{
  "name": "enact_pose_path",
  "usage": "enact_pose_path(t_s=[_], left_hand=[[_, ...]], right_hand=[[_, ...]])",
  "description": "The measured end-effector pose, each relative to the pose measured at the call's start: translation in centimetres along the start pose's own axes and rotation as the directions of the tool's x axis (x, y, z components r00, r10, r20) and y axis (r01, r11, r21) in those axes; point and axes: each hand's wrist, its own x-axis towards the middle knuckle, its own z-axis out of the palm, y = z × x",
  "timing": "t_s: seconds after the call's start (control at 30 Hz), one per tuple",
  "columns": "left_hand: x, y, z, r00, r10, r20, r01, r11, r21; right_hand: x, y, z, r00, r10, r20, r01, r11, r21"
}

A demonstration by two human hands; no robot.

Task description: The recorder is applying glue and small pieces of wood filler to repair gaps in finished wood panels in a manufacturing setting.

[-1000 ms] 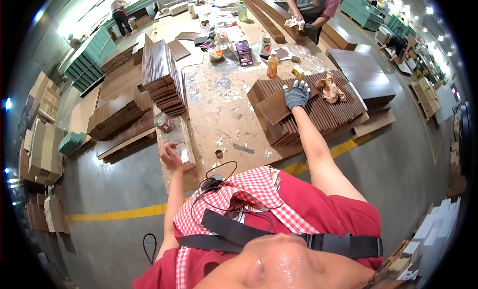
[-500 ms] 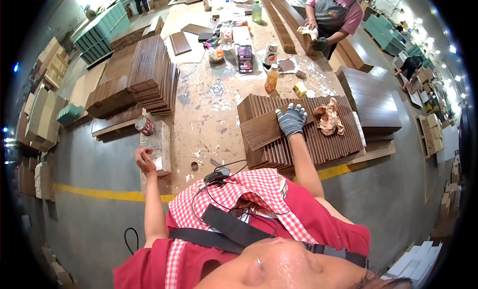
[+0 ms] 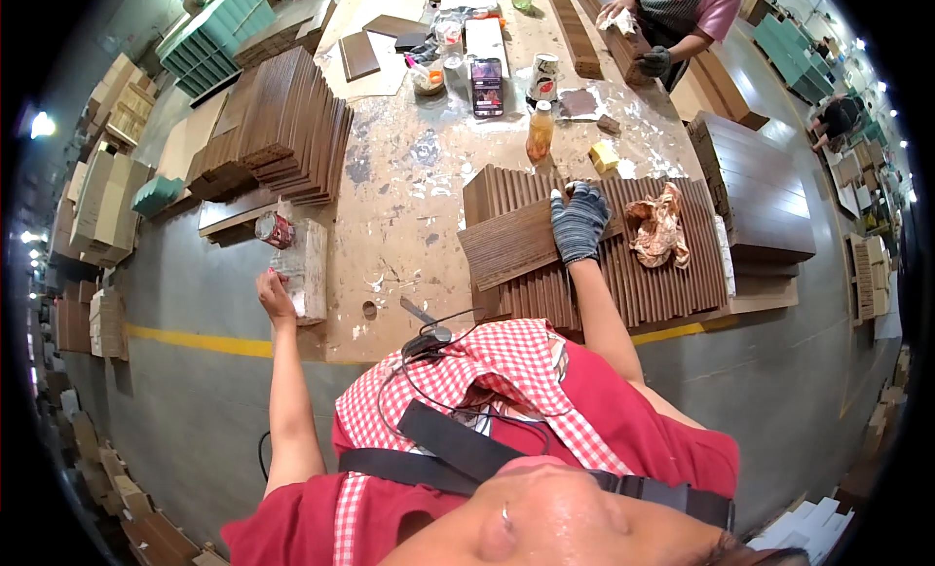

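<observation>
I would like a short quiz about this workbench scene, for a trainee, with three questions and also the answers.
1. True or false: the person's left hand is bare.
2. What lies on the row of brown boards, to the right of the gloved right hand?
3. Fill in one word: in the picture, the amber-coloured bottle stands to the ____ of the yellow block.

Key: 1. True. 2. A crumpled cloth. 3. Left.

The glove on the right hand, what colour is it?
The glove is mostly grey with darker streaks, best seen in the head view.
</observation>
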Motion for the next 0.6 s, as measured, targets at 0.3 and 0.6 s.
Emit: enact_pose_path(t_s=[0.3, 0.6], left_hand=[[-0.3, -0.3, 0.2, 0.999, 0.035, 0.022, -0.037, 0.996, 0.082], [-0.3, -1.3, 1.1, 0.999, -0.014, 0.033, 0.012, 0.998, 0.055]], right_hand=[[-0.6, 0.8, -1.1, 1.000, -0.014, 0.001, 0.014, 1.000, 0.022], [-0.7, 1.3, 0.8, 0.999, -0.037, -0.019, 0.038, 0.999, 0.019]])
